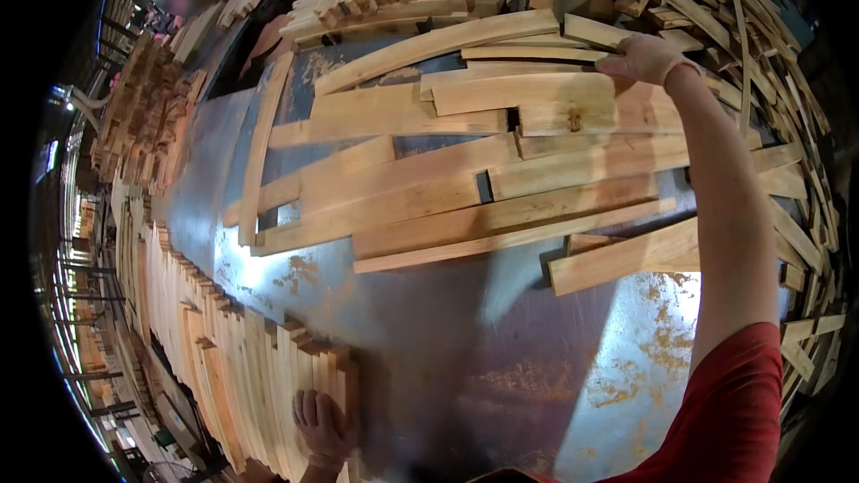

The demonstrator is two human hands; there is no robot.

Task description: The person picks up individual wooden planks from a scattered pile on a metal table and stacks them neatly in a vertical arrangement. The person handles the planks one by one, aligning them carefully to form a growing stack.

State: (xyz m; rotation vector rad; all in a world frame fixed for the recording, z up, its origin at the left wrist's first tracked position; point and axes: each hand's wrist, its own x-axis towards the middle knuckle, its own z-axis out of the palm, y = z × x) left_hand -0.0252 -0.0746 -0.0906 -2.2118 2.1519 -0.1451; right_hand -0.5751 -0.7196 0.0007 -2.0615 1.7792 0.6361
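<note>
the right hand is stretched far out, lying palm down on a pale wood plank near the far side of the metal table. its fingers look flat, not curled around the plank, but i cannot tell if they pinch its edge. the left hand is low and close, fingers bent over the near end of a row of standing slats.

the plank lies on a loose heap of boards. if it gets pulled, i think boards under it could slide. rough wood could give a splinter.

two hands. one table with rust spots. about fifteen loose boards lie on it. the standing slats and the scrap pile at the right are too many to count.
</note>
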